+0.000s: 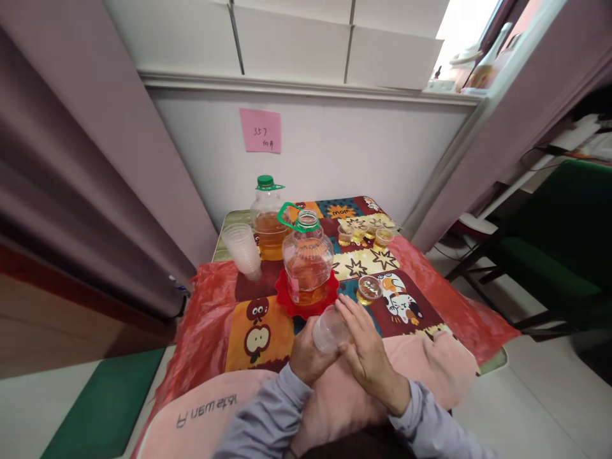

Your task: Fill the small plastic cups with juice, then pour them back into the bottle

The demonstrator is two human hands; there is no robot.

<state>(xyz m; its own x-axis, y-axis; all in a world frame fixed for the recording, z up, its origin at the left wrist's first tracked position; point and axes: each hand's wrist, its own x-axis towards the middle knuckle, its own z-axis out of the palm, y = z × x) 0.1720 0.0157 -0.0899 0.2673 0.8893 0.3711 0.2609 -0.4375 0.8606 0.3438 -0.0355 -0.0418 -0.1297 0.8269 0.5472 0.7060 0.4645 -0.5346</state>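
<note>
A clear plastic cup point(329, 329) is between my hands, close in front of me above a pink cloth. My left hand point(306, 354) wraps round its left side. On the other side my right hand point(366, 347) presses against the cup, fingers nearly straight and thumb low on it. Just beyond stands an uncapped jug point(308, 258) of amber liquid with a green handle, set in a red scalloped dish point(287, 305). To the right of the jug, one filled clear cup point(369, 290) sits on the mat.
A second jug point(270, 223) with a green cap stands at the back left. Beside it leans a stack of plastic cups point(241, 248). Several filled cups point(366, 233) are grouped at the back right. A green chair point(554, 236) is right of the table.
</note>
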